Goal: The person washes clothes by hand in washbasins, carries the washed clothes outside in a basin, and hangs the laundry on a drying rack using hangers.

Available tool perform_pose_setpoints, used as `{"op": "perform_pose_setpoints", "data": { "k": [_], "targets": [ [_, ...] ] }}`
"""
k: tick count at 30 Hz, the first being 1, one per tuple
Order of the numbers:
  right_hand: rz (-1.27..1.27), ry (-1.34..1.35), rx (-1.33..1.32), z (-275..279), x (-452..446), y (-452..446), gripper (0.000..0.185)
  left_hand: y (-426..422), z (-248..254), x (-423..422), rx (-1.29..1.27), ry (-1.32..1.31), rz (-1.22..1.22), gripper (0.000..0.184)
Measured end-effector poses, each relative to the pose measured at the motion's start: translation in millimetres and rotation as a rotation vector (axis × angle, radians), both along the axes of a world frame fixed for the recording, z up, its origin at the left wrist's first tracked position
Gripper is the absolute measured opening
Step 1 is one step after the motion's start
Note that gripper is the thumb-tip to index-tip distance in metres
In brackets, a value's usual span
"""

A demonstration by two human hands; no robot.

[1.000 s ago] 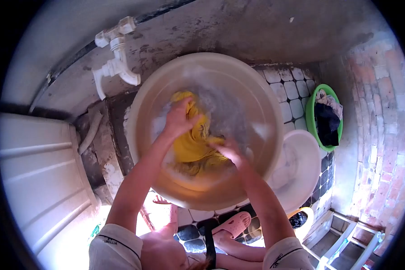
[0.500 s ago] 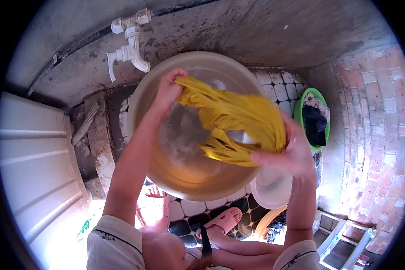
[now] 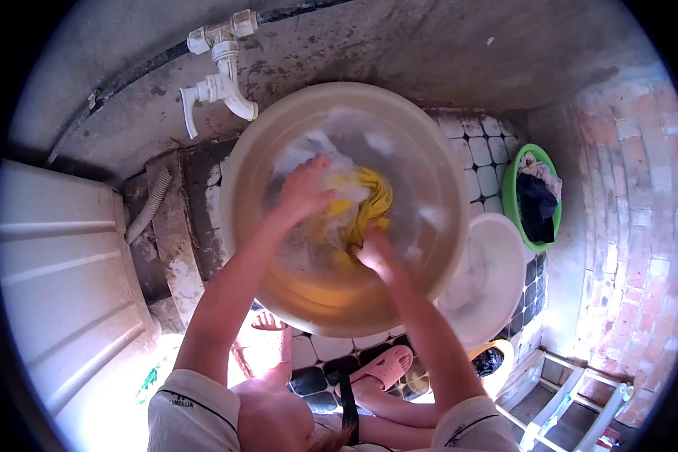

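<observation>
A yellow cloth garment (image 3: 374,200) lies bunched and partly under the soapy water in a large beige basin (image 3: 446,248). My right hand (image 3: 375,251) is closed round the lower end of the cloth. Left of the cloth, my left hand (image 3: 306,184) is at the water among white suds, thumb and fingers apart, with no cloth visibly held. Some of the yellow fabric is blurred beneath the water between my hands.
A white tap (image 3: 230,83) sticks out from the wall above the basin. To the right are a pale basin (image 3: 493,279) and a green tub (image 3: 509,192) holding dark clothes (image 3: 536,203). A white metal rack (image 3: 542,407) stands at lower right. Tiles cover the floor.
The yellow garment, held stretched between both hands above the basin, has gone down into the water. My right hand has moved left and in; my left hand has lowered and come off its end.
</observation>
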State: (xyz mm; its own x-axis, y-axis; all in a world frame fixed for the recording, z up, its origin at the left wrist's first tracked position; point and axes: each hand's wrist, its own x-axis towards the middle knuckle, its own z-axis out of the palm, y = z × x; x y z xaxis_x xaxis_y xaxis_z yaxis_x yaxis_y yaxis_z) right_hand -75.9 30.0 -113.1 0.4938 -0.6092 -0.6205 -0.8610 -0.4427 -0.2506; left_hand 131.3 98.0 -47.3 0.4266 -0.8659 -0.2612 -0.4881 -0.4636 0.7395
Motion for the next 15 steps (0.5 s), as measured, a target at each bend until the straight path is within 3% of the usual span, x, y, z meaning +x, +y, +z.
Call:
{"op": "perform_pose_setpoints", "data": {
  "k": [2, 3, 5, 7, 9, 10, 14, 15],
  "targets": [
    [0.337, 0.278, 0.223, 30, 7, -29, 0.082, 1, -6, -12, -0.004, -0.126, -0.128, 0.072],
    [0.592, 0.034, -0.016, 2, -19, -51, 0.073, 4, -6, -19, -0.006, -0.193, -0.188, 0.08],
    [0.334, -0.046, -0.065, 128, 21, -42, 0.056, 8, 12, -43, -0.185, -0.156, -0.218, 0.098],
    [0.225, -0.182, -0.129, 206, 35, -32, 0.043, -1, 30, -70, -0.515, 0.029, -0.251, 0.093],
    [0.079, -0.776, 0.063, 241, 24, -28, 0.035, -14, 32, -99, -0.666, 0.313, -0.079, 0.088],
    [0.099, -0.874, 0.056, 265, 22, -21, 0.035, -20, 30, -109, -0.736, 0.458, 0.006, 0.085],
    [-0.01, -1.276, 0.174, 325, 7, -7, 0.04, -33, 55, -110, -0.92, 0.185, 0.239, 0.066],
    [-0.063, -1.397, 0.166, 325, 2, -11, 0.04, -39, 56, -110, -0.953, 0.271, 0.238, 0.062]
  ]
}}
